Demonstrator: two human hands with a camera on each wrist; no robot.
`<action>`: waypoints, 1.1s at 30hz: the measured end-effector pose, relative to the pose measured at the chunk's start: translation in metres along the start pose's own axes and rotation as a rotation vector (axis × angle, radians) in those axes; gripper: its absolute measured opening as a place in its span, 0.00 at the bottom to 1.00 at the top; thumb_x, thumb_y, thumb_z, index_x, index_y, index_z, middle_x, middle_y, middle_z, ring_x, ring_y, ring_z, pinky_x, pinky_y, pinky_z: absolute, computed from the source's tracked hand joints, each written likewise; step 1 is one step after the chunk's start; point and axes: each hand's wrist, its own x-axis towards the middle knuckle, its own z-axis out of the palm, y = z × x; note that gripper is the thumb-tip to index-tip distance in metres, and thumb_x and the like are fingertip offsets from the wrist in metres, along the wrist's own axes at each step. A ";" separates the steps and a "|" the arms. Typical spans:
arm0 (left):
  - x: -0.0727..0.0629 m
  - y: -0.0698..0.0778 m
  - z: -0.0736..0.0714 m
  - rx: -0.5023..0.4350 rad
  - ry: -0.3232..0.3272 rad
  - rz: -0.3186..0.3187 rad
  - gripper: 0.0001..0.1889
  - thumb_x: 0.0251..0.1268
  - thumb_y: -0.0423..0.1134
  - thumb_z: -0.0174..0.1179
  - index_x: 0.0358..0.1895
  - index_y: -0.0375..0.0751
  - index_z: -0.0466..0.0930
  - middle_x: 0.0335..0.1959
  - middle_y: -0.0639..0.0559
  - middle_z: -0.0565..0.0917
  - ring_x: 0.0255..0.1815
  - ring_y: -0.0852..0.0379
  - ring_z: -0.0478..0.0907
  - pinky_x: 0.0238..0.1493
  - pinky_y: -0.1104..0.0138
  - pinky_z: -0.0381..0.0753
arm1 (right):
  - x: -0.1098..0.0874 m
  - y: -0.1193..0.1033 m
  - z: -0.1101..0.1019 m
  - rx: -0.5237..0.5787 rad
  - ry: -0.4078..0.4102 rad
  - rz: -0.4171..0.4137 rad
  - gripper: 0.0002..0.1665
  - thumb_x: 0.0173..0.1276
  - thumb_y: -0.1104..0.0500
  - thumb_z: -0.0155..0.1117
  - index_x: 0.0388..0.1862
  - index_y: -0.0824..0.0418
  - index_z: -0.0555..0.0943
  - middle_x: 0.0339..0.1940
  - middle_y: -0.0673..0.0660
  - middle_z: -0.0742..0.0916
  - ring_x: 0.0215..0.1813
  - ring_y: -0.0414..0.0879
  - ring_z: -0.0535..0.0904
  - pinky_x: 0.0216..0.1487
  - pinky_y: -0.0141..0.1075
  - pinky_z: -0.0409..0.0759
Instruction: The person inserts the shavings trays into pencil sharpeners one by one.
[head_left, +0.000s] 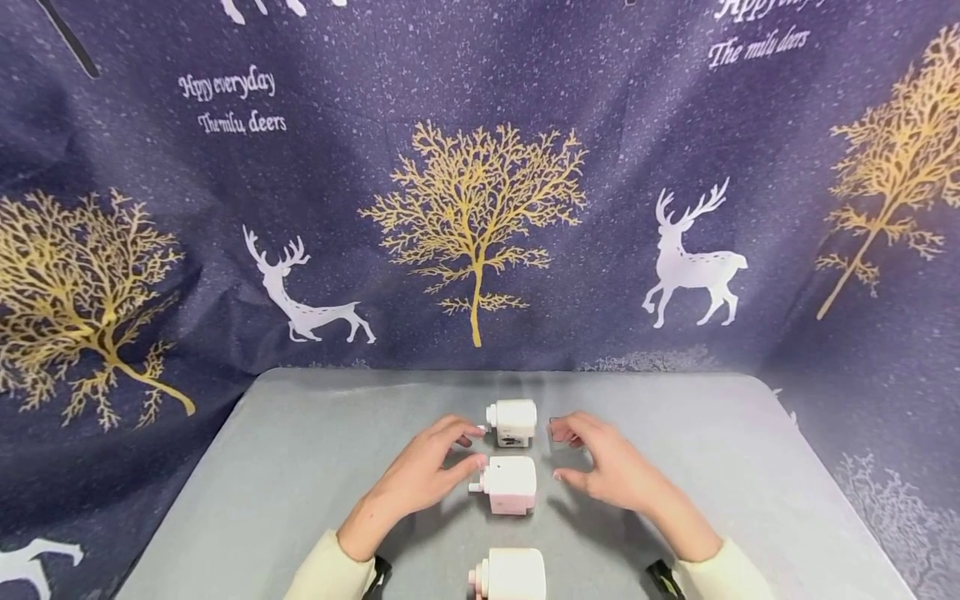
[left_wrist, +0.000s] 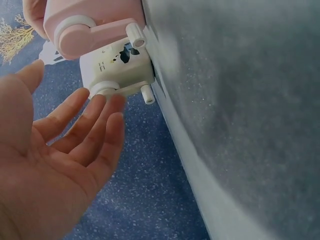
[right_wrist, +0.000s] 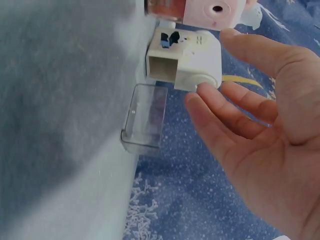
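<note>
A white crank pencil sharpener (head_left: 516, 414) with a dark printed picture stands toward the back of the table. In front of it is a pink crank pencil sharpener (head_left: 513, 483). My left hand (head_left: 423, 468) is at their crank side, fingers loosely bent and holding nothing; its fingertips are close to the white crank (left_wrist: 148, 94). On the other side, my right hand (head_left: 618, 468) hovers with thumb and fingers spread, nothing between them. Below the right fingers, a clear plastic drawer (right_wrist: 145, 117) lies on the table beside the white sharpener, whose drawer slot (right_wrist: 163, 68) gapes empty.
A third sharpener (head_left: 516, 573), pale with a pinkish crank side, stands at the near edge of the head view, partly cut off. The grey table (head_left: 247, 500) ends at a dark blue cloth (head_left: 480, 100) printed with trees and deer.
</note>
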 end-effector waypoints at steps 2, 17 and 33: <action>0.002 -0.001 0.000 0.014 0.009 -0.011 0.22 0.77 0.55 0.64 0.64 0.47 0.82 0.62 0.58 0.81 0.58 0.55 0.84 0.55 0.56 0.87 | 0.000 0.002 -0.002 -0.019 0.018 0.003 0.34 0.58 0.61 0.83 0.62 0.67 0.80 0.54 0.57 0.87 0.51 0.53 0.86 0.55 0.46 0.88; 0.015 -0.009 0.001 0.064 0.080 -0.032 0.26 0.76 0.55 0.66 0.66 0.42 0.81 0.61 0.56 0.81 0.61 0.53 0.82 0.64 0.53 0.82 | 0.004 0.015 -0.008 -0.083 0.099 0.035 0.39 0.54 0.60 0.86 0.65 0.65 0.80 0.63 0.57 0.84 0.65 0.56 0.81 0.69 0.56 0.79; 0.029 -0.017 0.005 0.063 0.075 -0.086 0.32 0.75 0.55 0.67 0.72 0.40 0.76 0.69 0.50 0.79 0.70 0.48 0.77 0.74 0.51 0.75 | 0.006 0.033 -0.012 -0.064 0.105 0.092 0.41 0.55 0.60 0.86 0.66 0.66 0.79 0.64 0.59 0.82 0.63 0.57 0.81 0.65 0.55 0.83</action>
